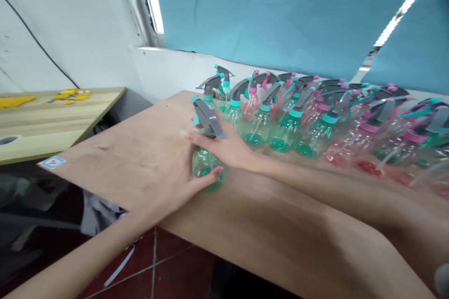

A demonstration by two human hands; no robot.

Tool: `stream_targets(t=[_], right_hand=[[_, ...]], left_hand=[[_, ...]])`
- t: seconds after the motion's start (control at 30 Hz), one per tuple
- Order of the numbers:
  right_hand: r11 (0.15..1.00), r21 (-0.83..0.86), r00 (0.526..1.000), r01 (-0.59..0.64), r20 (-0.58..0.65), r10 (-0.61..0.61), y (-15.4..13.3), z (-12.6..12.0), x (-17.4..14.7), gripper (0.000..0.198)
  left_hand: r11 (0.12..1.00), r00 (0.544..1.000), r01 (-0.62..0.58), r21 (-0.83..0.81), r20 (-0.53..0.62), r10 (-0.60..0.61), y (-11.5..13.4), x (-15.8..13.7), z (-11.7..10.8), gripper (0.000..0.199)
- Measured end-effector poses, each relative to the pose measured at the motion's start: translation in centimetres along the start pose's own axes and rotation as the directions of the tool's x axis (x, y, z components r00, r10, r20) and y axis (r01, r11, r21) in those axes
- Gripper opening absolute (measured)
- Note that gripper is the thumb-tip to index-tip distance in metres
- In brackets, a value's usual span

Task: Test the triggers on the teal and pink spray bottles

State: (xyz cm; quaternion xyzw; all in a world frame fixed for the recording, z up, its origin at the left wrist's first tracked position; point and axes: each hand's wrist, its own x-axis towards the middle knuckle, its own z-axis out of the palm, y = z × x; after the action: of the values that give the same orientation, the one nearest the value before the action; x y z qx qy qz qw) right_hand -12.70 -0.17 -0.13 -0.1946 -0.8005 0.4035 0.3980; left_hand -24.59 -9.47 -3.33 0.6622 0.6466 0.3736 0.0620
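A green clear spray bottle (203, 161) with a grey and teal trigger head stands upright on the wooden table, between my two hands. My left hand (189, 175) wraps round the bottle's body, thumb across the near side. Around the neck, just under the trigger head, my right hand (228, 142) has its fingers closed. Part of the bottle is covered by both hands. Right behind it are more spray bottles, among them a green one (257, 131) and a pink one (351, 142).
Several green and pink spray bottles crowd the back and right of the table (140, 149). A second table (63, 124) at the left holds yellow pieces (72, 95). Blue sheeting (280, 14) hangs behind. A small sticker (52, 162) marks the table's left corner.
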Motion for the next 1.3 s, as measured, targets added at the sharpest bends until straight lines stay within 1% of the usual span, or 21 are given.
stream_targets(t=[0.07, 0.13, 0.17, 0.2, 0.27, 0.37, 0.43, 0.47, 0.53, 0.57, 0.63, 0.7, 0.77, 0.83, 0.9, 1.0, 1.07, 1.13, 1.2, 1.3], right_hand=[[0.996, -0.076, 0.986, 0.045, 0.162, -0.033, -0.2, -0.6, 1.0, 0.046], [0.988, -0.138, 0.954, 0.071, 0.298, -0.027, -0.3, -1.4, 1.8, 0.057], [0.982, -0.176, 0.943, 0.063, 0.334, 0.0, -0.3, -1.9, 2.2, 0.063], [0.974, -0.222, 0.941, 0.049, 0.338, 0.029, -0.3, -2.5, 2.6, 0.067], [0.947, -0.319, 0.953, 0.028, 0.294, 0.071, -0.2, -3.5, 3.5, 0.063], [0.898, -0.44, 0.985, 0.019, 0.164, 0.06, -0.4, -4.8, 5.2, 0.04], [0.858, -0.513, 0.995, 0.029, 0.094, 0.022, -0.6, -5.3, 6.7, 0.03], [0.838, -0.545, 0.997, 0.033, 0.074, 0.008, -0.7, -5.5, 7.5, 0.028], [0.779, -0.626, 0.999, 0.048, 0.041, -0.029, -0.6, -5.5, 9.0, 0.028], [0.737, -0.673, 0.998, 0.063, 0.035, -0.054, -0.4, -5.4, 9.8, 0.03], [0.636, -0.767, 0.994, 0.084, 0.024, -0.103, 0.2, -5.2, 11.1, 0.036], [0.549, -0.833, 0.992, 0.066, -0.004, -0.125, 0.8, -4.9, 12.3, 0.043], [0.499, -0.866, 0.99, 0.027, -0.045, -0.131, 1.3, -4.8, 13.3, 0.05], [0.487, -0.873, 0.989, 0.004, -0.067, -0.128, 1.4, -4.7, 14.1, 0.053], [0.492, -0.871, 0.993, -0.01, -0.065, -0.095, 1.3, -4.6, 14.8, 0.053], [0.468, -0.882, 0.999, -0.044, -0.05, 0.001, 1.0, -4.3, 15.5, 0.056], [0.435, -0.899, 0.997, -0.06, -0.031, 0.074, 0.8, -4.0, 15.8, 0.06], [0.412, -0.909, 0.993, -0.053, -0.004, 0.119, 0.8, -3.7, 15.9, 0.065], [0.416, -0.909, 0.992, -0.029, 0.023, 0.122, 0.9, -3.6, 15.9, 0.068], [0.449, -0.894, 0.995, -0.003, 0.042, 0.091, 1.0, -3.4, 15.7, 0.067]], left_hand=[[1.0, 1.0, 0.024, 0.009, 0.005, -0.024, -0.8, 0.2, -1.2, 0.062], [0.999, 0.999, 0.033, 0.008, 0.017, -0.033, -1.3, 0.5, -2.6, 0.055], [0.998, 0.998, 0.055, 0.019, 0.015, -0.055, -1.6, 0.7, -3.2, 0.051], [0.996, 0.997, 0.081, 0.041, -0.002, -0.081, -2.0, 0.9, -3.8, 0.049], [0.984, 0.99, 0.133, 0.119, -0.051, -0.128, -3.0, 1.5, -4.8, 0.048], [0.963, 0.982, 0.177, 0.205, -0.101, -0.159, -5.4, 2.9, -5.7, 0.054], [0.965, 0.978, 0.197, 0.175, -0.102, -0.182, -7.4, 4.0, -6.0, 0.057], [0.967, 0.972, 0.214, 0.139, -0.123, -0.198, -8.3, 4.6, -6.1, 0.061], [0.974, 0.977, 0.188, 0.127, -0.127, -0.172, -9.9, 5.9, -6.2, 0.063], [0.977, 0.977, 0.172, 0.13, -0.149, -0.152, -10.4, 6.5, -6.2, 0.063], [0.986, 0.981, 0.136, 0.098, -0.153, -0.12, -11.2, 7.8, -6.0, 0.062], [0.992, 0.98, 0.119, 0.03, -0.165, -0.113, -11.7, 9.1, -5.5, 0.062], [0.991, 0.972, 0.134, 0.008, -0.193, -0.13, -12.0, 10.5, -4.9, 0.063], [0.994, 0.979, 0.102, -0.025, -0.175, -0.105, -12.2, 11.8, -4.2, 0.059], [0.998, 0.984, 0.052, -0.046, -0.17, -0.059, -12.4, 13.0, -3.5, 0.055], [0.998, 0.983, 0.014, -0.063, -0.183, -0.025, -12.5, 14.0, -2.4, 0.054], [0.997, 0.98, -0.001, -0.078, -0.201, -0.015, -12.6, 14.2, -1.8, 0.054], [0.996, 0.976, -0.012, -0.092, -0.217, -0.009, -12.8, 14.2, -1.3, 0.055], [0.995, 0.974, -0.022, -0.102, -0.226, -0.002, -13.0, 13.9, -1.0, 0.057], [0.993, 0.972, -0.034, -0.113, -0.234, 0.007, -13.3, 13.7, -0.6, 0.061]])
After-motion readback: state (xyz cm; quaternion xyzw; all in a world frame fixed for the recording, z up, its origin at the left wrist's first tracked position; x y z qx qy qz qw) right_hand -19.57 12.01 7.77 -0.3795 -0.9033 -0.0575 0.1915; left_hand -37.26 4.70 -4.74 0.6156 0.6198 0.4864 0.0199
